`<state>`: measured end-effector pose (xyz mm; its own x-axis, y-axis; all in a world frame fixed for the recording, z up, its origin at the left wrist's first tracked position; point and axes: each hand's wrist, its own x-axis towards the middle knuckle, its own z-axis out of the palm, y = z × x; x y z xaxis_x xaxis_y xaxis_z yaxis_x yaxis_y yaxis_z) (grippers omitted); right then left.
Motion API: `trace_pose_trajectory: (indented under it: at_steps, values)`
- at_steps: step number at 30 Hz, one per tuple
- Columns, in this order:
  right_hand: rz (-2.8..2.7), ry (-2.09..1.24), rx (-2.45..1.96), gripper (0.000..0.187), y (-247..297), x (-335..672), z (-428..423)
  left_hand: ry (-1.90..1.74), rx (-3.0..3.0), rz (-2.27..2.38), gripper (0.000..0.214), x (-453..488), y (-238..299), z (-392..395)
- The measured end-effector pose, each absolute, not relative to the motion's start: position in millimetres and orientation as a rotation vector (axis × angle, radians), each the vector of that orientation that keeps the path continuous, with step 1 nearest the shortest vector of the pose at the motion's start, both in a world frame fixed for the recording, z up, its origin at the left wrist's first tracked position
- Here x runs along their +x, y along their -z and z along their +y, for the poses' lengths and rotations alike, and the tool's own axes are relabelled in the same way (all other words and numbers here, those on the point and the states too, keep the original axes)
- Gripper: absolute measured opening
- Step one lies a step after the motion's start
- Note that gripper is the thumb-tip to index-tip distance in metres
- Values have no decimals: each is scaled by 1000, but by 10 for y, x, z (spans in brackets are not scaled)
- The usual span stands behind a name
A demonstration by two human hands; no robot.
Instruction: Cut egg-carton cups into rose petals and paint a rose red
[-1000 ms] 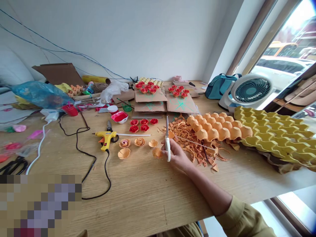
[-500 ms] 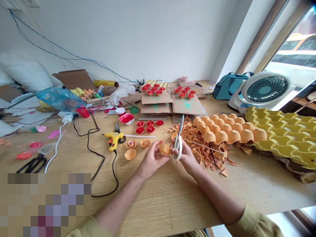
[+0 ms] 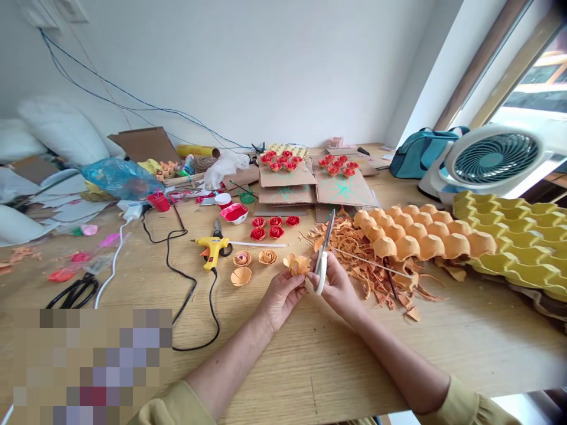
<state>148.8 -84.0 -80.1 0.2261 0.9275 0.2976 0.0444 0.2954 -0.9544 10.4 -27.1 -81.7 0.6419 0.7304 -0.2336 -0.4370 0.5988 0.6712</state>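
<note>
Head camera: looking out across a wooden table (image 3: 283, 378), taking in a yellow egg tray (image 3: 525, 242) at far right, then passing to an orange egg tray (image 3: 420, 233) beside it and a heap of orange scraps (image 3: 358, 265) along its edge. Showing the right hand (image 3: 340, 289) and left hand (image 3: 279, 300) now, close together: clamping white-handled scissors (image 3: 325, 255) in the right grip, aiming them forward, and pinching orange petalled carton (image 3: 298, 265) in the left grip, just left of the scissors, over the table.
</note>
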Motion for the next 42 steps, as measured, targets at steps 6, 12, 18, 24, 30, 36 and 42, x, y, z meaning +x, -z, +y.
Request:
trace_pose_trajectory:
  at_steps: [6,12,18,24,30,36,42]
  values:
    - [-1316,-724,-1245,19,796,1592,-828,-832,572,542,31,167,713,-87]
    - [-1532,-630,-1369,30,768,1634,-804,-870,524,503,33,200,746,24]
    - [-1706,-514,-1481,27,841,1635,-791,-874,455,451,32,154,872,24]
    - [-1833,-333,-1573,21,873,1677,-781,-860,414,407,30,144,879,77]
    - [-1883,-253,-1615,14,838,1721,-792,-830,439,392,29,150,881,97]
    - [-1927,-198,-1625,15,825,1732,-786,-822,494,424,30,150,922,96]
    - [-1958,-141,-1609,13,840,1737,-794,-778,546,382,25,162,975,81]
